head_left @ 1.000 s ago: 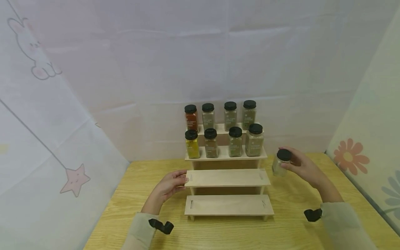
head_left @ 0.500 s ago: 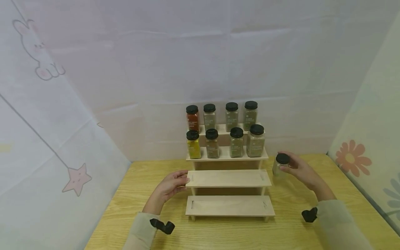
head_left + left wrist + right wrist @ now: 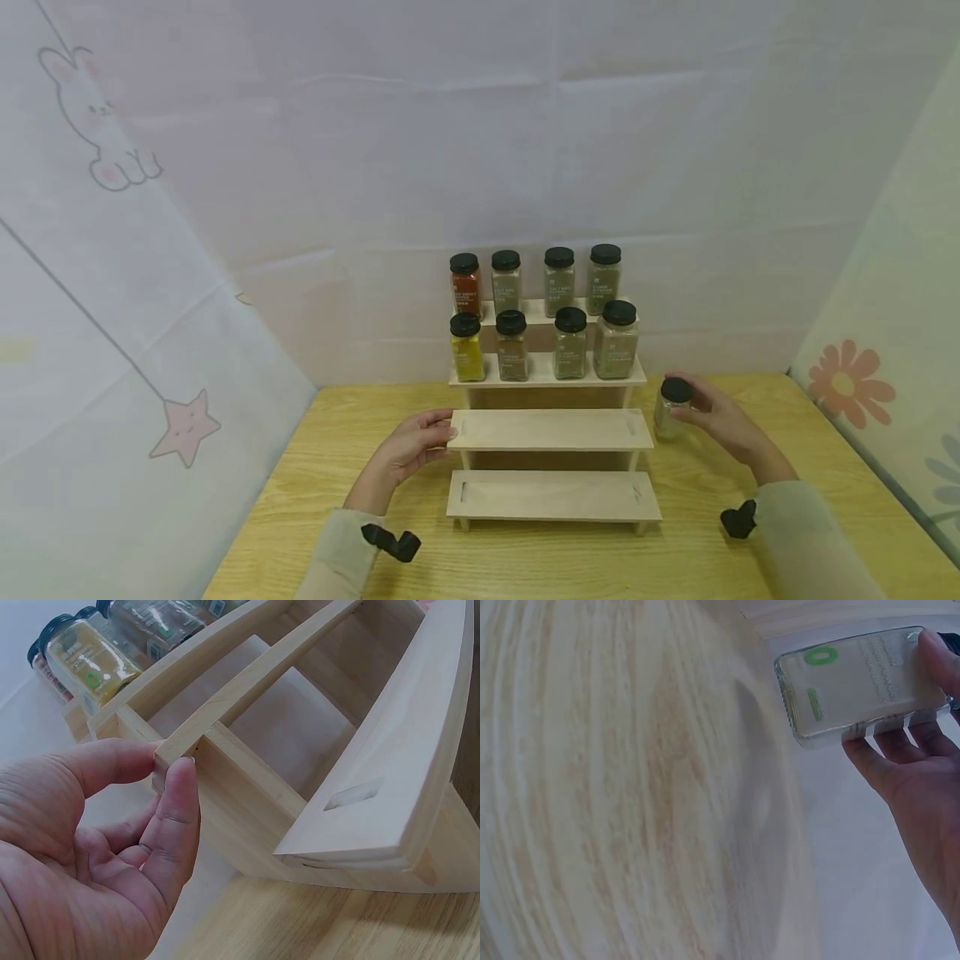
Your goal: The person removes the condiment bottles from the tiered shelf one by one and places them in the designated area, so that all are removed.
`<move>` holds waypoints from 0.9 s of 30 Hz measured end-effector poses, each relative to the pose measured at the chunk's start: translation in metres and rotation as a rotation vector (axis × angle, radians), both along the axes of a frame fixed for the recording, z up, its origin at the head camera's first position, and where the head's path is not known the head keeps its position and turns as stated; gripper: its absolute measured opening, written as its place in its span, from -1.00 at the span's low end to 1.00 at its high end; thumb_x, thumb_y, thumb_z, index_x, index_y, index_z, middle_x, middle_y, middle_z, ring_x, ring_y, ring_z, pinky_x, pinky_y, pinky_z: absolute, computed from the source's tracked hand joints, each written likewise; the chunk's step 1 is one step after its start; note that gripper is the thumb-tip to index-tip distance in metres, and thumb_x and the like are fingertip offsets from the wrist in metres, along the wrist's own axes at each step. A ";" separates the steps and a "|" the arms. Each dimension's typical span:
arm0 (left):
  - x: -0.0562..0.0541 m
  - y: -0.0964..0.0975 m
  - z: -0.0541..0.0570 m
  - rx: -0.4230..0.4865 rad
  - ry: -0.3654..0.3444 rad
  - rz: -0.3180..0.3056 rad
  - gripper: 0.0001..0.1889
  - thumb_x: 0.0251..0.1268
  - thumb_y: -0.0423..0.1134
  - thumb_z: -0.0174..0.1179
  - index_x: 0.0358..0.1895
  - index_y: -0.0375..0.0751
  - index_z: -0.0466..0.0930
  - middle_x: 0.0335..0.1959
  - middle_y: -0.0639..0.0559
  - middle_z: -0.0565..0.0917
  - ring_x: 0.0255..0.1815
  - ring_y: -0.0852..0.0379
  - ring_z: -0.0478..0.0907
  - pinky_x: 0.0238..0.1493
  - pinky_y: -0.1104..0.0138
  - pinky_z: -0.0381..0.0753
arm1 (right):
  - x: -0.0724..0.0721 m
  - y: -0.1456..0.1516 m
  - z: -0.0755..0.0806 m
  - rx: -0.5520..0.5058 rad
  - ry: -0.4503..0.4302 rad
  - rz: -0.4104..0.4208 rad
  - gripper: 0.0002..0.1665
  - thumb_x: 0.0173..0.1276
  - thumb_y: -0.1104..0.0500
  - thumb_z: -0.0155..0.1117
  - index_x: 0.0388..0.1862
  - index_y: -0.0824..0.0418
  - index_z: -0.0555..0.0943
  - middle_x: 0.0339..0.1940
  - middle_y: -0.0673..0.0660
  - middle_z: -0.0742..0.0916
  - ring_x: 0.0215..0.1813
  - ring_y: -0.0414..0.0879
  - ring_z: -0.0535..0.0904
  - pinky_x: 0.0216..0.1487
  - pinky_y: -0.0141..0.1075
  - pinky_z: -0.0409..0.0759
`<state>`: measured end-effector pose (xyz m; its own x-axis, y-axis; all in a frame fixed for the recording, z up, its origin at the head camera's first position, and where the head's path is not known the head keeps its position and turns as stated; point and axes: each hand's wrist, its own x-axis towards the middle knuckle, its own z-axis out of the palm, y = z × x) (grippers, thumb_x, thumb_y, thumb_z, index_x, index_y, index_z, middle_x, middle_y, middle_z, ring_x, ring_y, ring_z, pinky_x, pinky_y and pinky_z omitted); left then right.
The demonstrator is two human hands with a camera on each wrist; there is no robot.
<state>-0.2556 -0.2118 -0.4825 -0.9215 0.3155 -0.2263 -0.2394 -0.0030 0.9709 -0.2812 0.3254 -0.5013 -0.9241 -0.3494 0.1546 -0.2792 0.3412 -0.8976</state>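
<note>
My left hand (image 3: pixel 408 446) pinches the left end of the third shelf down on a wooden tiered rack (image 3: pixel 551 430); in the left wrist view, thumb and finger grip the end of a shelf board (image 3: pixel 217 712). My right hand (image 3: pixel 723 417) holds a spice jar (image 3: pixel 670 414) with a black lid, to the right of the rack. In the right wrist view that glass jar (image 3: pixel 855 682) has pale contents and green print, with fingers along its side. Several black-lidded spice jars stand on the rack's two upper shelves, among them a yellow one (image 3: pixel 467 354) and a red one (image 3: pixel 467 287).
The lowest shelf (image 3: pixel 553 495) of the rack faces me, low over the wooden table (image 3: pixel 525 567). White cloth (image 3: pixel 390 167) hangs behind, with printed cloth walls on the left (image 3: pixel 97 350) and right (image 3: pixel 900 300).
My right hand has lowered the spice jar slightly and brought it a little closer toward me. My left hand keeps its hold on the rack. The head view has shifted slightly.
</note>
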 end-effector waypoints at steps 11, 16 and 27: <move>0.001 0.000 0.001 -0.002 -0.010 -0.010 -0.26 0.43 -0.32 0.25 0.56 -0.40 0.11 0.45 -0.40 0.25 -0.10 0.16 0.58 0.02 0.24 0.71 | -0.003 0.000 -0.009 -0.011 0.003 0.014 -0.27 0.54 0.12 0.23 0.59 0.15 0.23 0.57 0.38 0.23 0.51 0.02 0.24 0.11 -0.52 0.53; 0.001 0.001 0.001 0.003 -0.010 -0.010 -0.28 0.43 -0.33 0.25 0.55 -0.40 0.13 0.42 -0.39 0.28 -0.11 0.16 0.58 -0.04 0.29 0.72 | -0.005 0.000 -0.014 -0.004 -0.037 0.003 -0.22 0.53 0.06 0.25 0.61 0.14 0.20 0.58 0.38 0.23 0.55 0.38 0.12 0.10 -0.52 0.50; 0.000 0.000 0.000 -0.006 -0.004 -0.006 -0.28 0.45 -0.32 0.23 0.56 -0.39 0.12 0.37 -0.35 0.32 -0.12 0.17 0.58 -0.11 0.36 0.72 | -0.007 0.002 -0.020 0.012 -0.065 -0.004 -0.20 0.55 0.04 0.22 0.63 0.14 0.14 0.55 0.36 0.27 0.52 0.45 0.14 0.27 0.13 0.47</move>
<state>-0.2553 -0.2117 -0.4822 -0.9189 0.3193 -0.2319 -0.2433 0.0041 0.9699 -0.2881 0.3277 -0.5212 -0.9333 -0.3475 0.0901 -0.2193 0.3534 -0.9094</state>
